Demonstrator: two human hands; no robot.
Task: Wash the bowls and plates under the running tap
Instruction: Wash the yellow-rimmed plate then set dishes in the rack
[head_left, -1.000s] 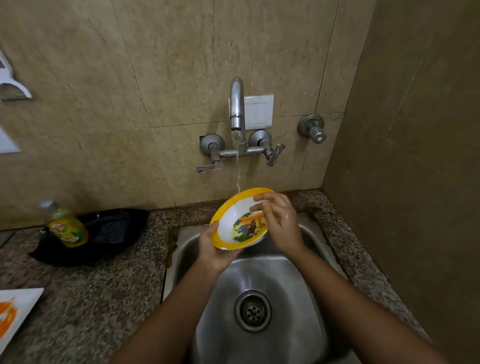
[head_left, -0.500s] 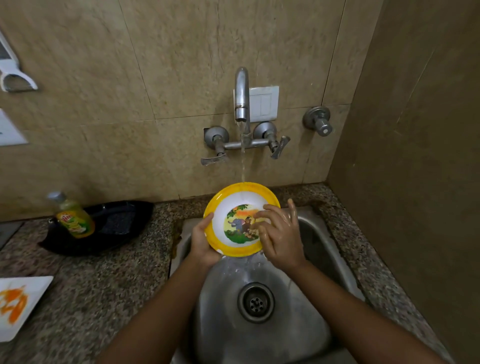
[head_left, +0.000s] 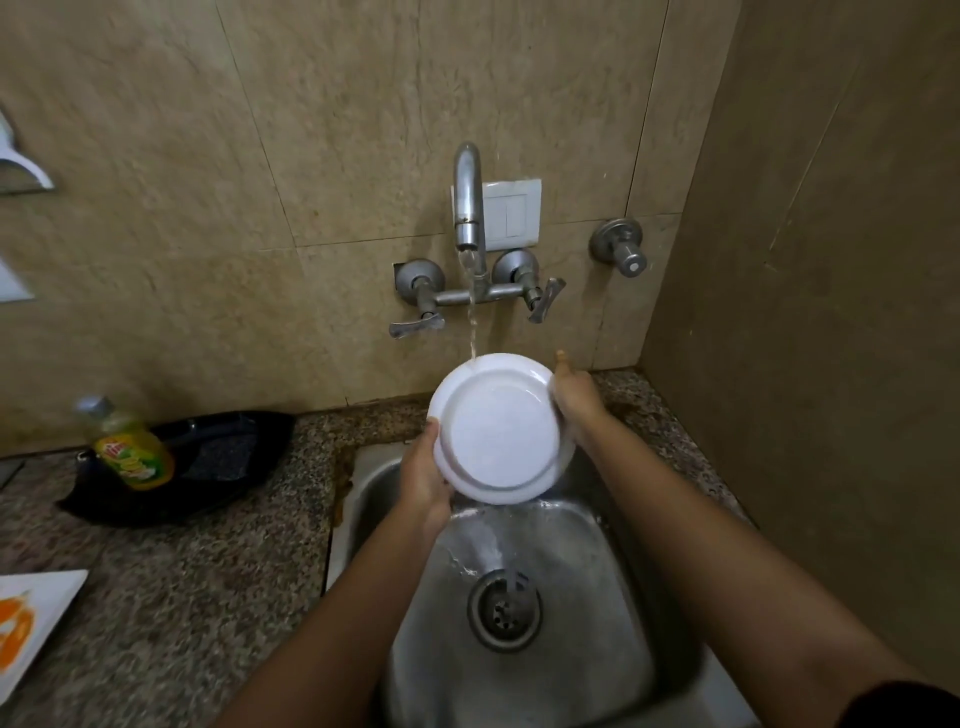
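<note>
Bowl (head_left: 501, 428) held over sink (head_left: 613, 571), white underside toward camera, top rim under tap (head_left: 467, 208) stream. Left hand (head_left: 423, 480) at lower-left rim, thumb over edge, grip closed on bowl. Right hand (head_left: 574, 397) at upper-right rim, thumb raised; fingers hidden behind bowl, grip cannot tell. Both forearms reach in from below. Soap bottle (head_left: 130, 447) on tabletop (head_left: 171, 571), left.

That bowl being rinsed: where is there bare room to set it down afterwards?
Bare granite countertop lies between the black pan, the white plate and the sink; a narrower strip runs right of the sink. The back left is crowded by pan and soap bottle. Both hands hold the bowl.
</note>
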